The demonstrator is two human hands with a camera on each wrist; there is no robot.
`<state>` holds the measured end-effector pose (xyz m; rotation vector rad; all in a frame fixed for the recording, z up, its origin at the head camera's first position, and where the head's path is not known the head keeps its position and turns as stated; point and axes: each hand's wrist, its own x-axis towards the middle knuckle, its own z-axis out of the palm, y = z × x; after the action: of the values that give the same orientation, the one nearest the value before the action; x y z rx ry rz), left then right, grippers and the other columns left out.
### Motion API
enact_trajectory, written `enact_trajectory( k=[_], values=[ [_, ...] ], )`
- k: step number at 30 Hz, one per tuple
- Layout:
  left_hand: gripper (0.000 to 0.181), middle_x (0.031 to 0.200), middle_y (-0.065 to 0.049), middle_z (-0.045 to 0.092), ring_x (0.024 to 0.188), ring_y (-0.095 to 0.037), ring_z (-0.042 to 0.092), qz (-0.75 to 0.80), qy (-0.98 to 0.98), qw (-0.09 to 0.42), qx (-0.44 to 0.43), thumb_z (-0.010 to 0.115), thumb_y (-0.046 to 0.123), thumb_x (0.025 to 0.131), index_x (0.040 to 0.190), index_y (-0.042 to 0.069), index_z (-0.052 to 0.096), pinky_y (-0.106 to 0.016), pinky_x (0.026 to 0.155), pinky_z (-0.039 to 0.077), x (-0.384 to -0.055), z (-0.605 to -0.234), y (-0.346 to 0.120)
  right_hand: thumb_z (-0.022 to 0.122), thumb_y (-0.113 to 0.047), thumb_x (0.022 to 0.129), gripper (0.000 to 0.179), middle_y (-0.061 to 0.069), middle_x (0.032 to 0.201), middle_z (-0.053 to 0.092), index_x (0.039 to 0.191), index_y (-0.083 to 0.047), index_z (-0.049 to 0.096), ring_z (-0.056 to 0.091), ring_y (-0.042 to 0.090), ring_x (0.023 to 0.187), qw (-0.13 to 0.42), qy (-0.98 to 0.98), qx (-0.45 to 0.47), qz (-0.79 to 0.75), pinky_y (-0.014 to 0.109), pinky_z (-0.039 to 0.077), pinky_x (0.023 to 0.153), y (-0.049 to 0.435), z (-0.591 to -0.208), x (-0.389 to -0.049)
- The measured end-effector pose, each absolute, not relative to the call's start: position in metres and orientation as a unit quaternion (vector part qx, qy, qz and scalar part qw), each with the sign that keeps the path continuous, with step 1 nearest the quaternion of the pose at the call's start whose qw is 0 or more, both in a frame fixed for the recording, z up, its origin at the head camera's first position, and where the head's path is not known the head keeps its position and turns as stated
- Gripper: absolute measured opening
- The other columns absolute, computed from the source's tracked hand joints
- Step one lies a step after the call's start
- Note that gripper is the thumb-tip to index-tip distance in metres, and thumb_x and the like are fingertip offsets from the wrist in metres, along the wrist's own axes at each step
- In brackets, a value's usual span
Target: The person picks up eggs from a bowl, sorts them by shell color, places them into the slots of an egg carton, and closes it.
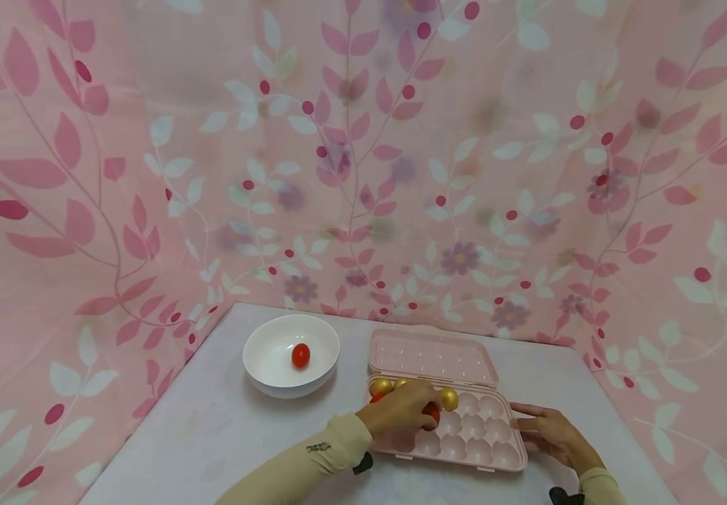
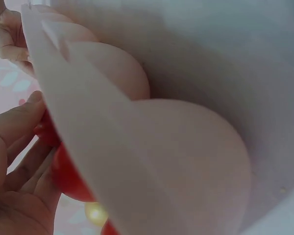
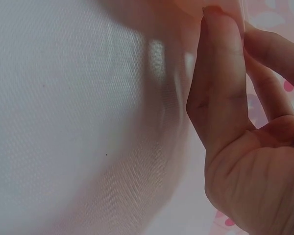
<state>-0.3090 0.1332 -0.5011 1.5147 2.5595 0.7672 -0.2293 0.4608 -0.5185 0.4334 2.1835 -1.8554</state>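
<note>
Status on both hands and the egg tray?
Left hand grips red egg over pink tray. Right hand steadies tray edge, fingers straight. Nothing in the way.

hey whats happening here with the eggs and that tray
A person is working at an open pink plastic egg tray on a pale table. Their left hand is curled round a small red egg in the tray's back rows, beside two gold eggs. Their right hand rests with straight fingers against the tray's right edge. Another red egg lies in a white bowl to the left.

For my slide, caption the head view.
Left hand grips red egg in pink egg tray; right hand steadies its edge.
</note>
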Motion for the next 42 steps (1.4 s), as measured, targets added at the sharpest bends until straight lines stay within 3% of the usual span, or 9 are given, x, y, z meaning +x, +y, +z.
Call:
enact_trajectory(
  k=[12,22,30,39,42],
  values=[
    [0.022,0.095,0.015,0.061,0.083,-0.001,0.050,0.246,0.843,0.050,0.476,0.076,0.020,0.085,0.107,0.017,0.074,-0.015,0.076,0.044,-0.307,-0.498,0.133,0.071,-0.010,0.087,0.058,0.022,0.119,0.063,0.139,0.004,0.048,0.068,0.028,0.094,0.105,0.756,0.185,-0.619,0.044,0.056,0.080,0.458,-0.520,-0.232],
    [0.009,0.091,0.007,0.071,0.083,-0.002,0.061,0.270,0.815,-0.045,0.511,0.075,0.012,0.086,0.096,0.010,0.077,-0.009,0.076,0.045,-0.316,-0.487,0.121,0.073,-0.012,0.086,0.060,0.021,0.116,0.064,0.138,0.004,0.049,0.067,0.027,0.093,0.105,0.761,0.183,-0.613,0.043,0.056,0.079,0.457,-0.516,-0.233],
    [0.016,0.100,0.006,0.070,0.094,-0.008,0.064,0.270,0.847,-0.043,0.456,0.074,0.016,0.088,0.104,0.012,0.076,-0.017,0.085,0.049,-0.328,-0.475,0.100,0.070,-0.010,0.088,0.060,0.019,0.119,0.064,0.139,0.007,0.046,0.067,0.027,0.098,0.131,0.736,0.145,-0.648,0.044,0.054,0.084,0.465,-0.522,-0.223],
    [0.016,0.101,-0.001,0.064,0.094,-0.014,0.063,0.242,0.798,-0.211,0.510,0.071,0.004,0.087,0.103,0.008,0.073,-0.019,0.087,0.050,-0.384,-0.452,0.038,0.070,-0.010,0.088,0.057,0.017,0.115,0.066,0.138,0.006,0.048,0.067,0.026,0.097,0.135,0.734,0.143,-0.650,0.044,0.055,0.083,0.463,-0.520,-0.223],
    [0.016,0.100,-0.003,0.062,0.091,-0.016,0.063,0.227,0.799,-0.231,0.507,0.073,0.004,0.086,0.102,0.007,0.072,-0.021,0.083,0.052,-0.406,-0.440,0.011,0.070,-0.010,0.088,0.058,0.017,0.115,0.065,0.138,0.006,0.048,0.067,0.025,0.096,0.132,0.737,0.142,-0.648,0.044,0.055,0.083,0.461,-0.517,-0.227]
  ],
)
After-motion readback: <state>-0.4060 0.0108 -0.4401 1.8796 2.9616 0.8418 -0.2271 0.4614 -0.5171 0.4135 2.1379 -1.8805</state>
